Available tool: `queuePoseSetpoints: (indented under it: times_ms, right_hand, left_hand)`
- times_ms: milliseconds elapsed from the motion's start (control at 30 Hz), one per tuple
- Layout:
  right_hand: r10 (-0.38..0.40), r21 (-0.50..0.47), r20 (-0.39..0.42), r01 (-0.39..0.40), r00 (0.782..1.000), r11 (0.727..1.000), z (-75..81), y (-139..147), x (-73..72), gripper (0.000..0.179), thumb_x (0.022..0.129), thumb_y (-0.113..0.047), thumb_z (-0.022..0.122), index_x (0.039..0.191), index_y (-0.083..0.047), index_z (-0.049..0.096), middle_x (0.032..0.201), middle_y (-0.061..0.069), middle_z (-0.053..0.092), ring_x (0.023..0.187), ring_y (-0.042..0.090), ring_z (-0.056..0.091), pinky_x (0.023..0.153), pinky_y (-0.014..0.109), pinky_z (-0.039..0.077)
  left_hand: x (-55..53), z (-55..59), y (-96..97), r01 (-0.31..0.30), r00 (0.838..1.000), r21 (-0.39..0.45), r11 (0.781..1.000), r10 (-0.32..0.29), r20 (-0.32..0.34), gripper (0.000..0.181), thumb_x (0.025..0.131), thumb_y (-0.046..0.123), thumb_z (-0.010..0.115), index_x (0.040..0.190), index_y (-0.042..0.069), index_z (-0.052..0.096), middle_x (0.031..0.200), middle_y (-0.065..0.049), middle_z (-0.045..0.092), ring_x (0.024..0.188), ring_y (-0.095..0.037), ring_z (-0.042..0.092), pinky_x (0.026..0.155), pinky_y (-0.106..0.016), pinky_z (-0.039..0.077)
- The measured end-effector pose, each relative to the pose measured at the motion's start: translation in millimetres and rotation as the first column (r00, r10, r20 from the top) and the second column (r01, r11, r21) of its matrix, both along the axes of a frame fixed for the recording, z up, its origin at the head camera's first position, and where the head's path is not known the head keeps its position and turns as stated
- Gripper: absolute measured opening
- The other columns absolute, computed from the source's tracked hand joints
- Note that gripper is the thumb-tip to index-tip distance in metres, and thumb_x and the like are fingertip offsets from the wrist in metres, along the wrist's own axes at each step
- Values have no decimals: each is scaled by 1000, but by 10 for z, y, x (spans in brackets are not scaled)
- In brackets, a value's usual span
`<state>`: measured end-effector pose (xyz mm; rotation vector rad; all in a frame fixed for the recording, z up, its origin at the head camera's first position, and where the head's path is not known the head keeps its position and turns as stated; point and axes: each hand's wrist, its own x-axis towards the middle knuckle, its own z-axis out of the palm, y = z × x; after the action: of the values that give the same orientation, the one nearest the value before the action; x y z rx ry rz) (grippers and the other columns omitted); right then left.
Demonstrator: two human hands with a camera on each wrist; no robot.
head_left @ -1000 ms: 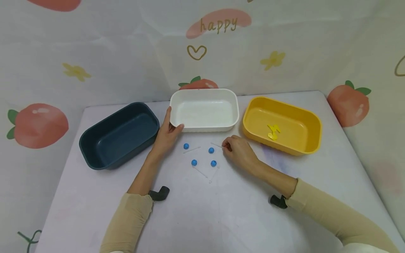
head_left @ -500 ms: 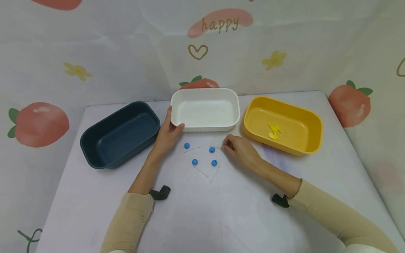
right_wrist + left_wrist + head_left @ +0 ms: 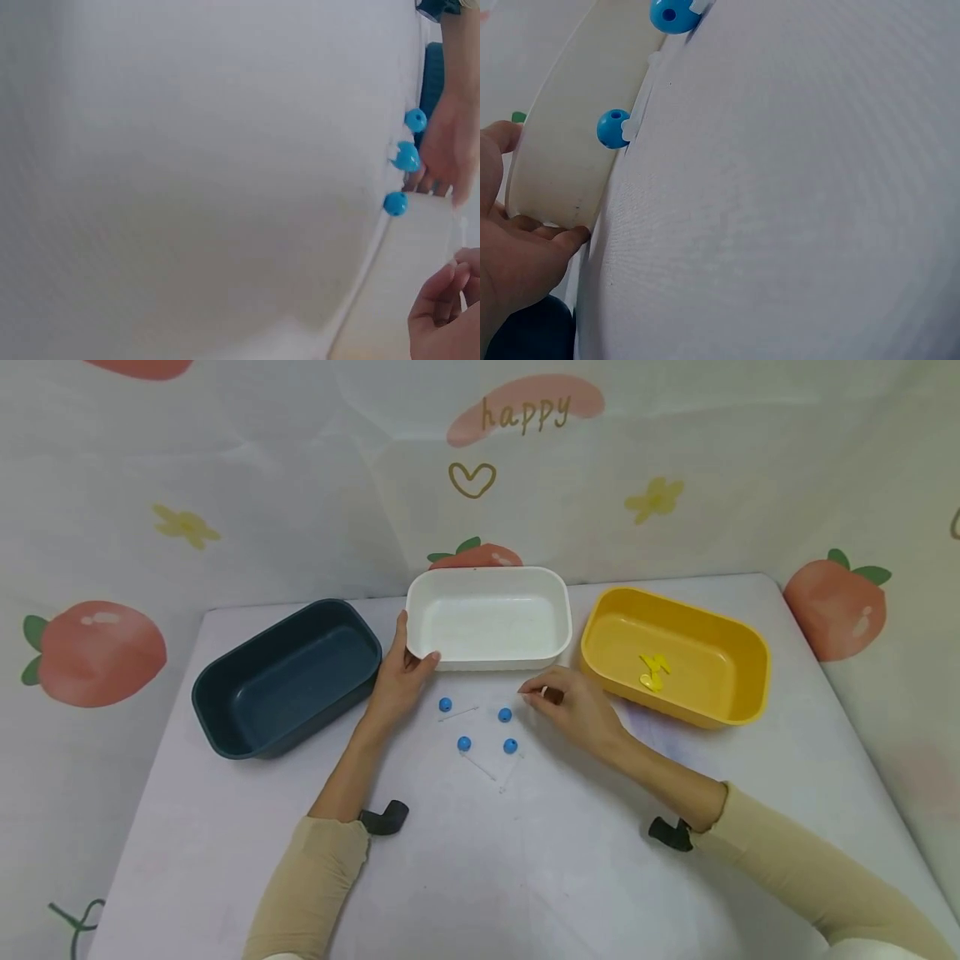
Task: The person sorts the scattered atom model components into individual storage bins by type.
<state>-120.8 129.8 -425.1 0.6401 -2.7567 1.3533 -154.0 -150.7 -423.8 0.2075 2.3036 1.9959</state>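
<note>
My right hand (image 3: 576,706) pinches a thin whitish stick (image 3: 463,226), now lifted, three remaining, while my left hand (image 3: 398,685) grips a white rectangular plastic tub (image 3: 491,665).

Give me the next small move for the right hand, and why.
Probably carry the thin pale stick to the white bin and lower it in: the right hand pinches it near that bin, and the left hand holds the bin's left end.

The tub (image 3: 489,620) in your left hand (image 3: 397,683) is white, the beads (image 3: 505,715) by your right hand (image 3: 576,707) are blue, and the cloth (image 3: 300,502) past both has red fruit (image 3: 102,656).
</note>
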Motion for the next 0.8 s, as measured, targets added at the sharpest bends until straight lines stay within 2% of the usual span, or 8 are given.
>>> queuePoseSetpoints:
  times_ms: [133, 333, 467, 667, 800]
  right_hand:
    - [-11, -47, -20, 11, 1000, 999, 82, 17, -44, 10, 88, -11, 76, 97, -12, 77, 83, -4, 64, 70, 14, 52, 60, 21, 43]
    - [-11, -80, -45, 8, 999, 997, 177, 25, -150, 10, 87, -10, 77, 96, -8, 76, 82, -1, 65, 70, 16, 51, 59, 21, 41]
    - [-4, -70, -26, 2, 1000, 998, 237, 13, -223, 10, 88, -10, 75, 98, -7, 74, 85, 1, 68, 70, 17, 53, 60, 20, 44]
    - [-3, -55, 13, 4, 1000, 998, 308, -10, -347, 11, 91, -14, 73, 100, -8, 72, 84, 5, 69, 67, 18, 54, 57, 20, 43]
    - [-18, -59, 43, 20, 999, 998, 334, -13, -441, 13, 91, -17, 74, 101, -9, 75, 84, 9, 70, 66, 19, 53, 55, 21, 40]
  left_hand:
    - [8, 1, 12, -3, 1000, -4, 1000, 3, 5, 85, 99, 3, 58, 158, 3, -3, 164, -21, 8, 147, -35, 25, 114, -46, 28]
    - [38, 45, 26, -25, 999, -91, 996, 22, -24, 83, 99, 5, 58, 158, 0, -1, 162, -24, 13, 143, -38, 31, 111, -46, 33]
    - [52, 72, 28, -31, 999, -126, 992, 28, -24, 83, 99, 6, 59, 158, 0, 1, 161, -25, 17, 142, -37, 34, 110, -44, 35]
    - [64, 84, 22, -32, 999, -121, 992, 30, -15, 83, 98, 5, 59, 158, 0, 1, 161, -24, 18, 142, -35, 34, 111, -45, 34]
    - [40, 87, 27, -29, 998, -121, 992, 21, -66, 84, 97, 1, 59, 157, -3, 1, 162, -23, 14, 144, -37, 30, 113, -47, 32]
